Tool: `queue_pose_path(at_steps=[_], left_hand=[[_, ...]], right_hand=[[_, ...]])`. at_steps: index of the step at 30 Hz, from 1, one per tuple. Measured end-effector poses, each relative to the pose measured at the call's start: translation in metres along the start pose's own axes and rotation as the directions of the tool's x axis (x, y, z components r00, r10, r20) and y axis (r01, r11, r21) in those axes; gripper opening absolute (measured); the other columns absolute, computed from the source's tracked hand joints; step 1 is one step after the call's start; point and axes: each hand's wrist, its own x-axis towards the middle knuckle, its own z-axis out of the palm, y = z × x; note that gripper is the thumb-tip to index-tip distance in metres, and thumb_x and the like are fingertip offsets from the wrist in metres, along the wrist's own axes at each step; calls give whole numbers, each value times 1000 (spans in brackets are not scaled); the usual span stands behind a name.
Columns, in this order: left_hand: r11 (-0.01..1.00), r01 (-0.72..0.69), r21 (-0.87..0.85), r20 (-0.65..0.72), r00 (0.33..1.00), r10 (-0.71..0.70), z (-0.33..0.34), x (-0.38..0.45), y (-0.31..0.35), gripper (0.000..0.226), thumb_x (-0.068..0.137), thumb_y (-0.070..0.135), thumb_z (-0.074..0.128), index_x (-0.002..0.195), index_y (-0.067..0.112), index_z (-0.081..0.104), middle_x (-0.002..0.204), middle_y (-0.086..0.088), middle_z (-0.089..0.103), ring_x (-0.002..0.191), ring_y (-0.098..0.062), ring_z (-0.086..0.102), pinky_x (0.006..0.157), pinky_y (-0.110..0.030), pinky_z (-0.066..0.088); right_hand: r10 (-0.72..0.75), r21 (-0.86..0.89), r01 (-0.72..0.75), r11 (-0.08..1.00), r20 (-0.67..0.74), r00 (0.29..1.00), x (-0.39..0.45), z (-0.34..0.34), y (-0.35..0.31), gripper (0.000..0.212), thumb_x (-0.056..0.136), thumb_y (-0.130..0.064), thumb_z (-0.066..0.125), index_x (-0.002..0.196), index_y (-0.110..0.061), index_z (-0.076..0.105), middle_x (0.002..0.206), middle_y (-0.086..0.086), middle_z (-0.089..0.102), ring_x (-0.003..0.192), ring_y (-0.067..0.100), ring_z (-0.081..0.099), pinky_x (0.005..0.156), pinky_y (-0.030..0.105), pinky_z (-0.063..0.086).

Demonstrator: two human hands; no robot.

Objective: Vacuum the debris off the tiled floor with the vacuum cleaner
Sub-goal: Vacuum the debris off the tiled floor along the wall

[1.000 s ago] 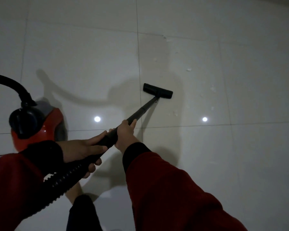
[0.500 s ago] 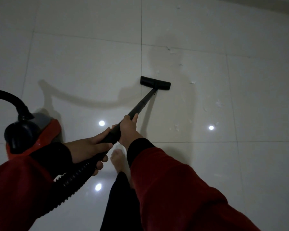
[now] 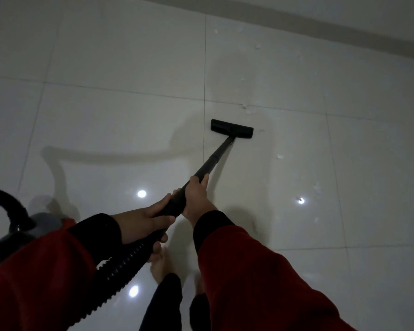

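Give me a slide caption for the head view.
Both hands steer the wand, nozzle nearing white debris.

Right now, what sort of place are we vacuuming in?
Probably an indoor room in a home, dimly lit. Large glossy tiled floor reflecting ceiling lights, a wall base at the far edge, and a canister vacuum cleaner at the left. The person's foot is bare.

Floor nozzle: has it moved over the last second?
Yes. The floor nozzle slid forward, away from the person, toward the scraps near the tile seam.

Grey skirting point(image 3: 320, 32) (far edge); lamp reflections point(image 3: 141, 193)
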Motion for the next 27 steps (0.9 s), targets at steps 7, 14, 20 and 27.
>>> queue_pose_path(at_steps=[7, 14, 20, 27], left_hand=[[997, -23, -68, -14, 1000, 22, -7, 45, 77, 64, 97, 21, 47, 141, 56, 18, 72, -11, 48, 38, -13, 50, 41, -22, 45], [987, -16, -159, -46, 999, 9, -25, 80, 151, 60, 97, 23, 48, 138, 59, 22, 77, -11, 47, 42, -13, 47, 43, -24, 45], [967, -41, -250, -102, 995, 15, -30, 104, 212, 55, 97, 22, 47, 136, 57, 30, 75, -11, 46, 38, -13, 45, 39, -23, 42], [963, -69, -262, -145, 989, 32, -46, 131, 266, 56, 97, 22, 48, 138, 55, 29, 76, -11, 47, 37, -13, 46, 39, -22, 43]], right_hand=[[-32, -35, 32, 999, 8, 999, 48, 25, -78, 56, 101, -27, 34, 147, -50, 12, 94, 8, 49, 65, 17, 49, 56, 30, 47], [-5, -107, 10, 994, 45, 999, 96, 63, -152, 58, 100, -27, 36, 146, -53, 12, 95, 11, 51, 63, 18, 49, 62, 33, 52], [23, -193, -13, 981, 53, 998, 127, 94, -211, 58, 98, -31, 38, 143, -58, 14, 88, 9, 52, 64, 20, 54, 69, 36, 55], [25, -229, -2, 973, 98, 995, 155, 127, -265, 58, 100, -28, 35, 145, -54, 11, 87, 8, 50, 61, 18, 54, 62, 32, 52]])
